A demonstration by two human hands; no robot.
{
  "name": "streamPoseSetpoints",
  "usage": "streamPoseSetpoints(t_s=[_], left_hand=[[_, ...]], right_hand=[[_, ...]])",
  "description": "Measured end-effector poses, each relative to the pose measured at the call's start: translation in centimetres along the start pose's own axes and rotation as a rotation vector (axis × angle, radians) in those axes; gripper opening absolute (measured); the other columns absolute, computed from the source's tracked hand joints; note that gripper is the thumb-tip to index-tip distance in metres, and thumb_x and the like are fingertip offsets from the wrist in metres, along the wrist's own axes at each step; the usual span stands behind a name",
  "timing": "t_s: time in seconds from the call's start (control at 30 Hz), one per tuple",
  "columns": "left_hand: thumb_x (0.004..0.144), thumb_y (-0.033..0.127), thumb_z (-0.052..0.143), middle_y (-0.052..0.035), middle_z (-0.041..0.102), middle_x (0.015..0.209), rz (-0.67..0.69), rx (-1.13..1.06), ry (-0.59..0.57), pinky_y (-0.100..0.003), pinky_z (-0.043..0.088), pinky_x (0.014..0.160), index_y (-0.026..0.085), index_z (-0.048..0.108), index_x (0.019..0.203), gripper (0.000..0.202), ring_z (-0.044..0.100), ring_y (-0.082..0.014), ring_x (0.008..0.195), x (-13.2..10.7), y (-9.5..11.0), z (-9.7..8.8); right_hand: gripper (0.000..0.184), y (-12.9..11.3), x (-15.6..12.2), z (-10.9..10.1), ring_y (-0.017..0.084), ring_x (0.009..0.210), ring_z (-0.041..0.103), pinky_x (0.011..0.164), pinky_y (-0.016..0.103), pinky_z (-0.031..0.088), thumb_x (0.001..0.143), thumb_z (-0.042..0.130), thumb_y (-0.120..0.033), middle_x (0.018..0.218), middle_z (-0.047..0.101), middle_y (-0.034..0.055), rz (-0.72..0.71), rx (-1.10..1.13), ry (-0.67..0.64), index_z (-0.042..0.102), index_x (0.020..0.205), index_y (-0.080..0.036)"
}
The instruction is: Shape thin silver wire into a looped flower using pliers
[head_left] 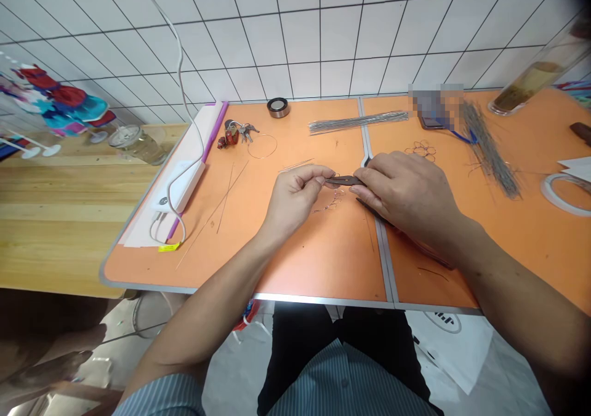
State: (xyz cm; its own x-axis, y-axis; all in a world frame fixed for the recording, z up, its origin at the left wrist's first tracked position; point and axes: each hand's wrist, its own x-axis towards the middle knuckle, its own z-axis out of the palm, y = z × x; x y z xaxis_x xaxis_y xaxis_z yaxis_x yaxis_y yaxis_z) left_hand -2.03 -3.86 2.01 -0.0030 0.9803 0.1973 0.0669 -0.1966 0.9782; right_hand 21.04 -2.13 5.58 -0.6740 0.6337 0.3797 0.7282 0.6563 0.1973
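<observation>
Above the middle of the orange table, my right hand (409, 188) is wrapped round a pair of dark pliers (344, 181), whose jaws point left. Their handles are mostly hidden in my palm. My left hand (293, 197) pinches a thin wire (333, 204) at the tip of the jaws; looped, wavy wire hangs just below my fingertips. Whether the jaws grip the wire, I cannot tell. Beneath my right hand a long dark object (429, 253) lies partly covered. A wire flower shape (421, 150) rests beyond my right knuckles.
Straight wires lie in one bundle (357, 122) at the back and another (494, 154) at right. Keys (242, 132), a dark tape roll (277, 108) and a power strip (182, 185) with a white cable stand left. A white tape roll (549, 191) and glass container (530, 87) are right.
</observation>
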Motion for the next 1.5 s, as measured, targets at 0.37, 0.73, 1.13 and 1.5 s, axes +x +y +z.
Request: streamPoseSetpoints(t_s=[0.37, 0.73, 1.13, 1.5], left_hand=[[0.096, 0.026, 0.069, -0.0071, 0.085, 0.095, -0.019, 0.012, 0.016, -0.028, 0.049, 0.061, 0.021, 0.086, 0.099, 0.018, 0.071, -0.0171, 0.078, -0.08, 0.14, -0.09], [0.094, 0.029, 0.073, -0.0059, 0.084, 0.091, -0.052, -0.024, 0.016, -0.028, 0.042, 0.054, 0.021, 0.087, 0.099, 0.017, 0.059, -0.0127, 0.061, -0.05, 0.12, -0.17], [0.091, 0.030, 0.074, -0.0053, 0.083, 0.088, -0.059, -0.037, 0.018, -0.027, 0.035, 0.050, 0.021, 0.086, 0.098, 0.016, 0.047, -0.0101, 0.054, -0.02, 0.21, -0.09], [0.091, 0.030, 0.075, -0.0062, 0.083, 0.087, -0.059, -0.049, 0.009, -0.027, 0.032, 0.048, 0.020, 0.086, 0.097, 0.016, 0.040, -0.0091, 0.052, -0.05, 0.30, -0.05]], right_hand=[[0.042, -0.10, 0.00, 0.01, 0.025, 0.091, 0.065, 0.072, 0.039, 0.032, 0.117, 0.046, -0.040, 0.102, 0.077, 0.0117, 0.042, 0.096, -0.010, 0.081, 0.110, -0.018], [0.043, -0.12, 0.06, -0.06, 0.026, 0.093, 0.065, 0.073, 0.038, 0.033, 0.118, 0.046, -0.041, 0.104, 0.076, 0.0124, 0.063, 0.130, -0.047, 0.081, 0.113, -0.017], [0.044, 0.04, -0.02, 0.01, 0.026, 0.093, 0.064, 0.072, 0.038, 0.031, 0.119, 0.044, -0.043, 0.104, 0.076, 0.0115, 0.046, 0.145, -0.049, 0.080, 0.116, -0.018], [0.043, -0.03, -0.10, -0.18, 0.025, 0.092, 0.064, 0.070, 0.037, 0.032, 0.119, 0.046, -0.042, 0.105, 0.076, 0.0113, 0.063, 0.143, -0.067, 0.080, 0.114, -0.017]])
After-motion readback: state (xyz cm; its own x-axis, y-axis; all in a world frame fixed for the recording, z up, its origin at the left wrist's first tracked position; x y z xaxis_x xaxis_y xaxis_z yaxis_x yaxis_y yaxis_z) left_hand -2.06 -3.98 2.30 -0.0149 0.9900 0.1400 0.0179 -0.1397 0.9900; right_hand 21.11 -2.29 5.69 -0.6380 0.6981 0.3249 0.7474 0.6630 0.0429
